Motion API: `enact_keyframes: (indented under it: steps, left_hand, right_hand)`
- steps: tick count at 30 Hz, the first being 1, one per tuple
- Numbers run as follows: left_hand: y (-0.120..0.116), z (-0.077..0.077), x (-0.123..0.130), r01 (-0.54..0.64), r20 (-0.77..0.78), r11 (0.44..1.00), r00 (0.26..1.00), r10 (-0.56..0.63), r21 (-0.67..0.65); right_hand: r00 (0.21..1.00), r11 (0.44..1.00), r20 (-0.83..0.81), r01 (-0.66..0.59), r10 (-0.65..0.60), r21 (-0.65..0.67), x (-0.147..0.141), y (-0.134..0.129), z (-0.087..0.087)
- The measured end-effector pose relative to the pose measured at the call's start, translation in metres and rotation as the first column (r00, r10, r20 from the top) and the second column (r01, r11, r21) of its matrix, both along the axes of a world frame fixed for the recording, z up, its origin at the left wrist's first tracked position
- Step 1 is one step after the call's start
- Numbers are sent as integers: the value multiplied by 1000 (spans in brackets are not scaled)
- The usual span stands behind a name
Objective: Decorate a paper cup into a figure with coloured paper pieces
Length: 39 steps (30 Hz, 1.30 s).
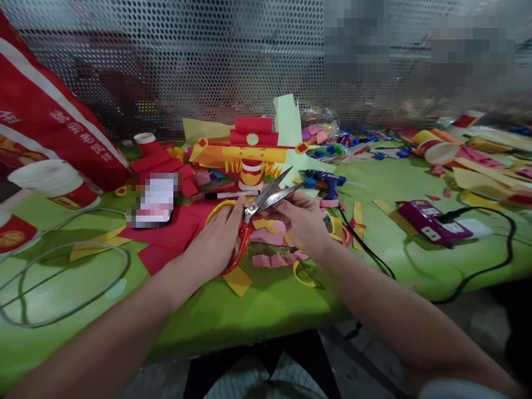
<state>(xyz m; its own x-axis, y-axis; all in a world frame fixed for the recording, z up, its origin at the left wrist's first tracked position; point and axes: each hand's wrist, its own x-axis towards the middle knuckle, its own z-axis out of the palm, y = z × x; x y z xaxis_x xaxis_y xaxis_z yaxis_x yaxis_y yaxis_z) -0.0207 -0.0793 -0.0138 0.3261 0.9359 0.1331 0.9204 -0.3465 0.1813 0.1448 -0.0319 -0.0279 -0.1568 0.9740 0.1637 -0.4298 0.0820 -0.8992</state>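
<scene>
My left hand (222, 238) is closed around the handles of a large pair of scissors (250, 210) with orange and yellow grips. Its metal blades are spread apart and point up and to the right. Close to the lower blade, my right hand (305, 221) has its fingers pinched together; what lies between them cannot be made out. Beneath the hands are pink folded paper strips (276, 259) and yellow paper scraps (239, 281). Just behind stands a paper figure (251, 152) with a red hat, a yellow face and fringed yellow paper, on a paper cup (250, 176).
A phone (154, 199) and red paper (174, 227) lie left, near stacked paper cups (54, 183) and a looping white cable (124, 260). Right are a blue glue gun (326, 180) and purple power strip (432, 220) with black cord. A perforated metal panel (199, 72) rises behind.
</scene>
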Motion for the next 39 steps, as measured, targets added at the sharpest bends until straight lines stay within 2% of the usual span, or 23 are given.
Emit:
enact_keyframes:
  steps: [21, 32, 39]
  left_hand:
    - [-2, 9, 4, -44, -113, 997, 993, 38, -55]
    - [-2, 6, 2, -20, -59, 998, 998, 17, -54]
    - [-3, 10, 6, -46, -102, 995, 994, 37, -89]
  right_hand:
    - [1000, 998, 12, -14, 13, 66, 3, 0, -3]
    - [998, 999, -65, -18, 21, 47, 2, 2, -4]
    - [999, 999, -49, -20, 23, 47, 1, 2, -3]
